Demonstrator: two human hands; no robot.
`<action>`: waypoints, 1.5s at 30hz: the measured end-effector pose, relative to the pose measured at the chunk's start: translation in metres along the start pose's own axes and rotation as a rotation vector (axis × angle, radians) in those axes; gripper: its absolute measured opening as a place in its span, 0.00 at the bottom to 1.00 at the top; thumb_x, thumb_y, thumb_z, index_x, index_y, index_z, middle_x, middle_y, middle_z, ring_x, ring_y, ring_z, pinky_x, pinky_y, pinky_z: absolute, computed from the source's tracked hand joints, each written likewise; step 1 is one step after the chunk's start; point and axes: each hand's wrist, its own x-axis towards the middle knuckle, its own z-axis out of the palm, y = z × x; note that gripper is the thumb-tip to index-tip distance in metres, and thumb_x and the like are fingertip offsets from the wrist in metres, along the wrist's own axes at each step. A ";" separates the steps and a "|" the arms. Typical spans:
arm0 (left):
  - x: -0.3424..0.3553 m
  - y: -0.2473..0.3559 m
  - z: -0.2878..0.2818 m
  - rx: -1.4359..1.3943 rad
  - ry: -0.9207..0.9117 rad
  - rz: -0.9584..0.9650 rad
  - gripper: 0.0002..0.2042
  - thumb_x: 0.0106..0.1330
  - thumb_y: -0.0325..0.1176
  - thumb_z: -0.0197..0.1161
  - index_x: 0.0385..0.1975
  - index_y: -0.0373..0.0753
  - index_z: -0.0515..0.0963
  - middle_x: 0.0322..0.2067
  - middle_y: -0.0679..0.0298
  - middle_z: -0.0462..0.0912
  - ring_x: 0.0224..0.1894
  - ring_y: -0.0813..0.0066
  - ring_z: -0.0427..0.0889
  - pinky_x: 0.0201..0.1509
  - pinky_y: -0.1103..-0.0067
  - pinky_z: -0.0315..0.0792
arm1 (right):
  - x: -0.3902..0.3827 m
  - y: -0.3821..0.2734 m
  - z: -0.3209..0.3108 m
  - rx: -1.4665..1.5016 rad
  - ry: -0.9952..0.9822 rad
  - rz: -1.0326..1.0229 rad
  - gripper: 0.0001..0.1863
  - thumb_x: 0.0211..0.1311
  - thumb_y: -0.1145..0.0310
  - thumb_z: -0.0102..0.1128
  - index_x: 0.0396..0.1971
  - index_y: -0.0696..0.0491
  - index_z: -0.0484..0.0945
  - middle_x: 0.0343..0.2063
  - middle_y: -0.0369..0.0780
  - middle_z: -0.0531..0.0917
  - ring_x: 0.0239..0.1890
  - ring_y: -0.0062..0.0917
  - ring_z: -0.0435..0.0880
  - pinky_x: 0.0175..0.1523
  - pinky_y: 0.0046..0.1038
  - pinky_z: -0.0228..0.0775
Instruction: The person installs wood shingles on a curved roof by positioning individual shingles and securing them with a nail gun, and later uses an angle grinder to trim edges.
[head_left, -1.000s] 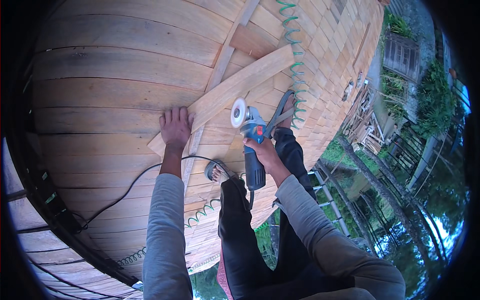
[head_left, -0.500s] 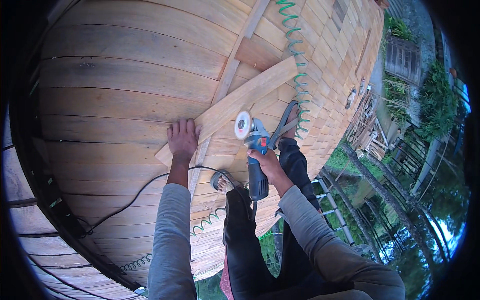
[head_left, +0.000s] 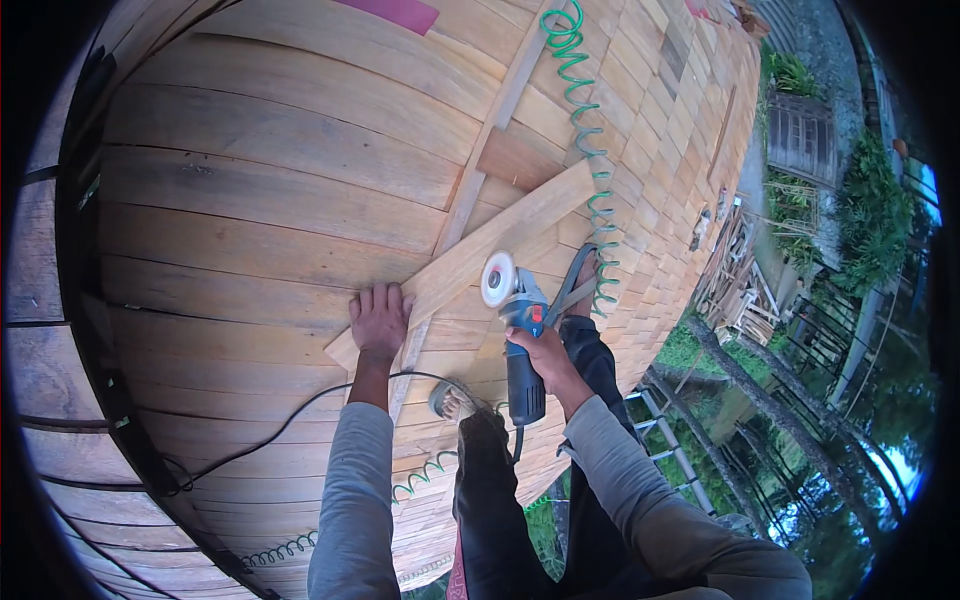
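My left hand [head_left: 380,318] presses on the lower left part of a long wooden board [head_left: 500,232], its fingers bent over the upper edge. That board lies slantwise across the wooden planks. In my right hand [head_left: 543,358] is a blue and black angle grinder [head_left: 525,385], gripped round its body. Its pale round disc [head_left: 497,279] points up and stands just to the right of the board, apart from it. Whether the disc spins I cannot tell. A black power cord [head_left: 290,420] runs left from near my foot in a curve.
A green coiled air hose [head_left: 588,140] crosses the board's upper right end. Under it lies a narrow batten [head_left: 487,150] beside a short reddish board [head_left: 520,158]. My sandalled foot [head_left: 455,402] stands on the planks. At right are a ladder [head_left: 672,440] and a pile of scrap wood [head_left: 738,280].
The view has tilted, so the planks and board sit lower in it. A pink strip has come in at the top. Both hands keep their holds.
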 end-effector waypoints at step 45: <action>-0.002 -0.002 0.003 0.039 0.081 0.028 0.17 0.73 0.54 0.55 0.46 0.48 0.77 0.42 0.65 0.75 0.49 0.62 0.74 0.55 0.60 0.65 | 0.010 -0.043 -0.012 -0.016 -0.014 -0.006 0.17 0.61 0.60 0.73 0.42 0.55 0.81 0.30 0.36 0.83 0.29 0.23 0.86 0.34 0.29 0.79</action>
